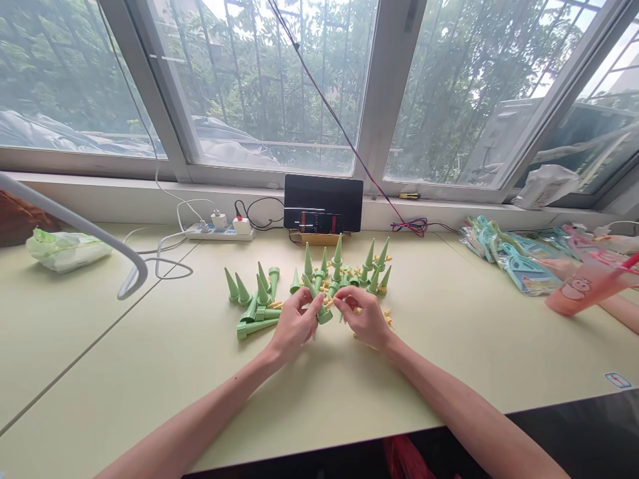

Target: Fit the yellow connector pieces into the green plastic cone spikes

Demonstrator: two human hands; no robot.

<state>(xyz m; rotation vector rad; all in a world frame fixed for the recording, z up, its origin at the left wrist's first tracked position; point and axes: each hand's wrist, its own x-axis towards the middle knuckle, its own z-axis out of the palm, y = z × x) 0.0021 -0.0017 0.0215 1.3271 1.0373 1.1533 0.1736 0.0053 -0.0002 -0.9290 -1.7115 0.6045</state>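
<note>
My left hand [294, 326] grips a green cone-shaped spike [319, 305] between thumb and fingers, its wide end pointing right. My right hand [363, 316] is pinched on a small yellow piece [330, 303] held against that wide end. Both hands hover just above the pale green table [449, 332]. Behind them stand several upright green cones [339, 266] with small yellow pieces [387, 316] scattered among them. To the left, more green cones [254, 303] stand or lie on their sides.
A black device [323, 203] leans against the window sill, with a power strip [217, 231] and cables to its left. Packaged items [514, 259] lie at the right. A wrapped bundle [64, 247] and a white curved tube [74, 229] are at the left. Another person's arm [624, 309] holds a pink object [589, 287].
</note>
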